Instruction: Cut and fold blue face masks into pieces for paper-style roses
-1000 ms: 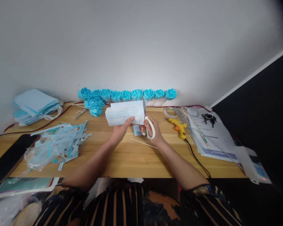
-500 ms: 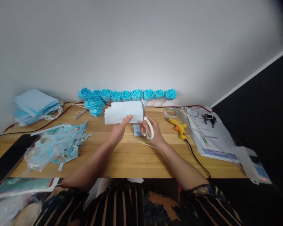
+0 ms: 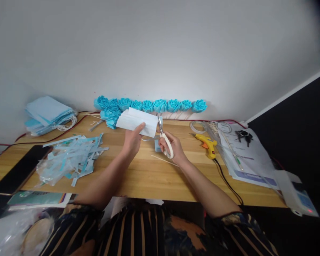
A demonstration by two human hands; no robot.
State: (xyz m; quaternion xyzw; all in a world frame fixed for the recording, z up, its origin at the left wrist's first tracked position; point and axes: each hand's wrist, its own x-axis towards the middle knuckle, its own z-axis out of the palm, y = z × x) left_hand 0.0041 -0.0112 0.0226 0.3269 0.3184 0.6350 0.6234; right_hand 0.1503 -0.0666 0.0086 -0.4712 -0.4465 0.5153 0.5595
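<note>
My left hand (image 3: 133, 140) pinches a pale blue-white stack of mask sheets (image 3: 134, 120), thumb on top and fingers hidden beneath. The stack tilts, its right end lower. White-handled scissors (image 3: 167, 145) are gripped in my right hand (image 3: 176, 147), blades pointing away from me at the right edge of the sheets. Whether the blades are cutting into the sheets I cannot tell. Below my right hand lies a small light-blue piece (image 3: 157, 145), partly hidden. A thin wooden stick (image 3: 164, 160) rests on the table nearby. Blue handmade flowers (image 3: 160, 105) line the wall behind.
Left on the table (image 3: 138, 181) are stacked face masks (image 3: 49, 112), a heap of cut strips (image 3: 77, 154) and a black phone (image 3: 21, 170). A yellow glue gun (image 3: 206, 144), a tape roll (image 3: 198, 126), papers (image 3: 256, 153) and keys (image 3: 244, 137) occupy the right side.
The sheet stack has turned, its right end dipping toward me. The scissors have shifted slightly, their blades now apart from each other. The whole view has swung a little left.
</note>
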